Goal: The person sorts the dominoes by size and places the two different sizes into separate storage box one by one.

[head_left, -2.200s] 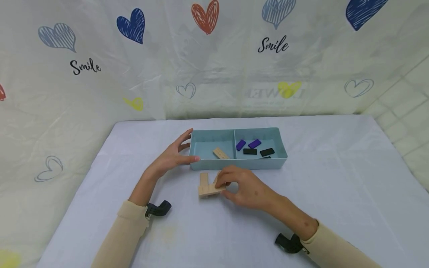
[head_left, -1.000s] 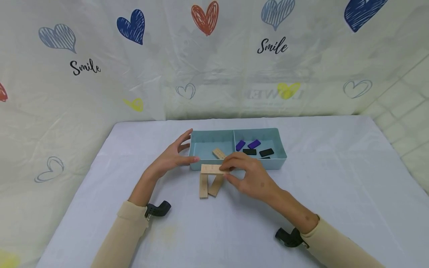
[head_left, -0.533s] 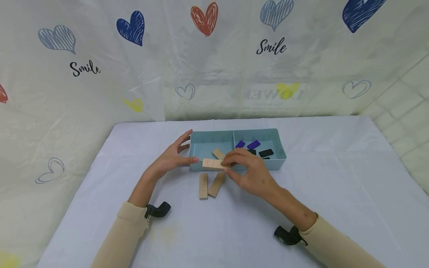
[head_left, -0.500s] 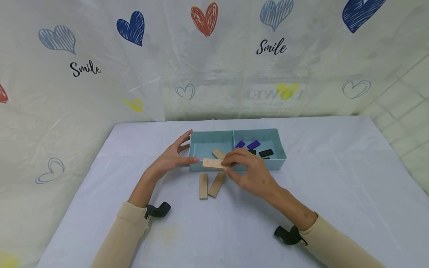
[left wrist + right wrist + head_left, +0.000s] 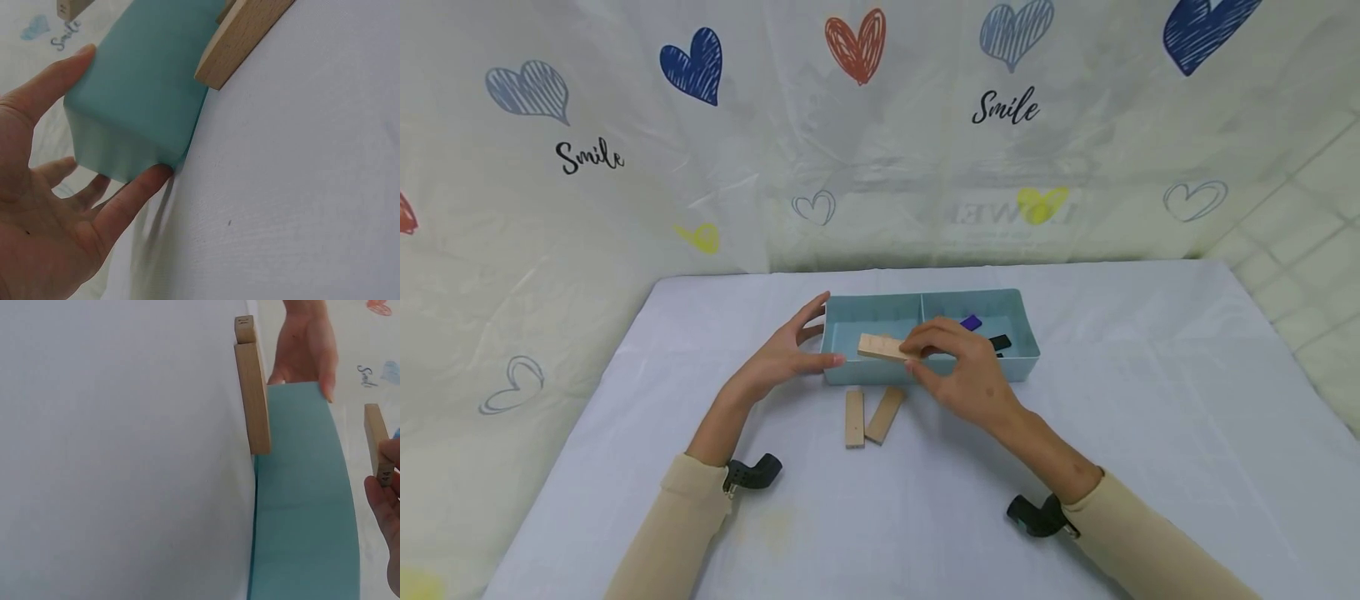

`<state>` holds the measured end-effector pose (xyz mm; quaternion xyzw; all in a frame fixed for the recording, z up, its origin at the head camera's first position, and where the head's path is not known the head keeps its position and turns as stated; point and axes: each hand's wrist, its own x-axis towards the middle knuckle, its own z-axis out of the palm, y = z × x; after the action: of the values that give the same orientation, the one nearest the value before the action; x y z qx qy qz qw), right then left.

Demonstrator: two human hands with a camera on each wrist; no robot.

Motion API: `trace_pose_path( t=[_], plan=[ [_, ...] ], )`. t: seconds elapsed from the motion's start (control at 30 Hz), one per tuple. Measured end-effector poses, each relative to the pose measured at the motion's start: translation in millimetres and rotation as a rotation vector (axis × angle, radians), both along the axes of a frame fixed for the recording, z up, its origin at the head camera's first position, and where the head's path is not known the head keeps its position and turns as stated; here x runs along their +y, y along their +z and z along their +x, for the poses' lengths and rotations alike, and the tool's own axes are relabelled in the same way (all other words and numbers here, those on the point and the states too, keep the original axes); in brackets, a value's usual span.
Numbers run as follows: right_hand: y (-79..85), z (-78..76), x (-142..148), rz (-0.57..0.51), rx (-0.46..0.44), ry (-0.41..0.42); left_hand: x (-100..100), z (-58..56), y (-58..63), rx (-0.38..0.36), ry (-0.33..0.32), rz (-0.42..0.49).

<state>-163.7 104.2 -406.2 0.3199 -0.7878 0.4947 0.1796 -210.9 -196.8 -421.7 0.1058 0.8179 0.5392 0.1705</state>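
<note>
My right hand (image 5: pixel 973 379) pinches a pale wooden block (image 5: pixel 880 347) by its right end, between thumb and fingers. That block hangs level above the front rim of a pale blue two-part box (image 5: pixel 865 372); the right wrist view shows a number on its end. At the box's left end, my left hand (image 5: pixel 778 358) grips with the thumb at the front corner and the fingers round the end and back. On the cloth before the box lie two more wooden blocks, one straight (image 5: pixel 854 419) and one slanted (image 5: pixel 885 415).
In the box's right compartment show a purple piece (image 5: pixel 972 322) and a black piece (image 5: pixel 1000 342), partly covered by my right hand. A divider (image 5: pixel 922 307) splits the box. A white cloth (image 5: pixel 880 517) covers the table, with a heart-printed curtain (image 5: pixel 850 150) behind.
My right hand has lifted the wooden block off the two on the cloth and carried it up and back to the box's rim. My left hand keeps its hold on the box.
</note>
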Motion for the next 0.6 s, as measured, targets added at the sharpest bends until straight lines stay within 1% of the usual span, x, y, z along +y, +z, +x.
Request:
trace_pose_path(
  t=[0.27, 0.43, 0.6],
  plan=[
    [0.1, -5.8, -0.5, -0.015, -0.016, -0.017, 0.7, -0.4, 1.0, 0.004, -0.004, -0.001],
    [1.1, -7.5, -1.1, 0.003, -0.026, -0.037, 0.7, 0.1, 1.6, -0.001, 0.001, -0.005],
    [1.3, -9.7, -2.0, -0.001, -0.042, -0.041, 0.7, -0.5, 0.5, 0.0, 0.003, -0.01]
  ],
)
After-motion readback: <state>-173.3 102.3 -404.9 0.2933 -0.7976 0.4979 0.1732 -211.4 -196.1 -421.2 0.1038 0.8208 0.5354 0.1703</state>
